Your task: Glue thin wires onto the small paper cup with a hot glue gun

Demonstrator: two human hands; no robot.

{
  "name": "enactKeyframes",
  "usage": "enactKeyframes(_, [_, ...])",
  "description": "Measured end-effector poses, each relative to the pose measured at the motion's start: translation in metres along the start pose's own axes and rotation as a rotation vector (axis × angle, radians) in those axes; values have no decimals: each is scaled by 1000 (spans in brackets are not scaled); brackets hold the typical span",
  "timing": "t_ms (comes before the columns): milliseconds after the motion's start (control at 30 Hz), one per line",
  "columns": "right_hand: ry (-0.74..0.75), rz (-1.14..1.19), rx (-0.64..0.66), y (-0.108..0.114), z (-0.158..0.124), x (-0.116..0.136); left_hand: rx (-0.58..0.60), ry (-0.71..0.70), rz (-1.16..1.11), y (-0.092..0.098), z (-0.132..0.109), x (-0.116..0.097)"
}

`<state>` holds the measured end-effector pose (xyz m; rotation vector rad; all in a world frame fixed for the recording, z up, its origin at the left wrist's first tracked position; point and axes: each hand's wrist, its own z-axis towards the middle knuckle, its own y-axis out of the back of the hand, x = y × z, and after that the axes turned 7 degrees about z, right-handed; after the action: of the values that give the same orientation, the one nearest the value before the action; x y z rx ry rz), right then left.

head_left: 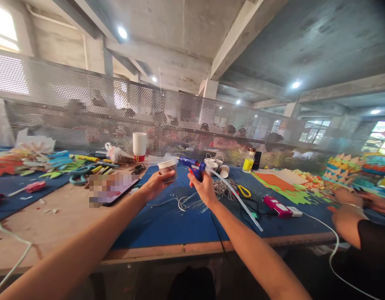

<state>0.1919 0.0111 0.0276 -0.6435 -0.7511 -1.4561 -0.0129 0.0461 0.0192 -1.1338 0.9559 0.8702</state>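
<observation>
Left hand (155, 183): closed around paper cup (167, 170), held above bench (55, 216). Right hand (204, 188): gripping blue glue gun (194, 167), nozzle at 9 o'clock, just beside cup. Glue stick (239, 200) trails toward 4 o'clock. Yellow scissors (244, 191) at 3 o'clock.

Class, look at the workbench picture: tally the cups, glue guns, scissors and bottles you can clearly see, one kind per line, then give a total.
Cups: 2, the small paper cup in the left hand, the tall white cup
Blue glue gun in the right hand: 1
Scissors: 2, teal-handled, yellow-handled
Yellow bottle: 1
Total: 6
</observation>
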Motion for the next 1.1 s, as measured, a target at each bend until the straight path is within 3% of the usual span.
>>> enactKeyframes(233, [-21,-109,51,2,-5,-7,105,-18,60,15,1,7])
enactKeyframes(567, [19,-297,145,0,-13,-7,174,-53,88,16,-7,6])
enactKeyframes(833, [95,-545,73,2,-13,-19,217,-73,77,20,-5,7])
enactKeyframes(1100, [155,-680,92,3,-15,-21,195,-70,70,16,-6,6])
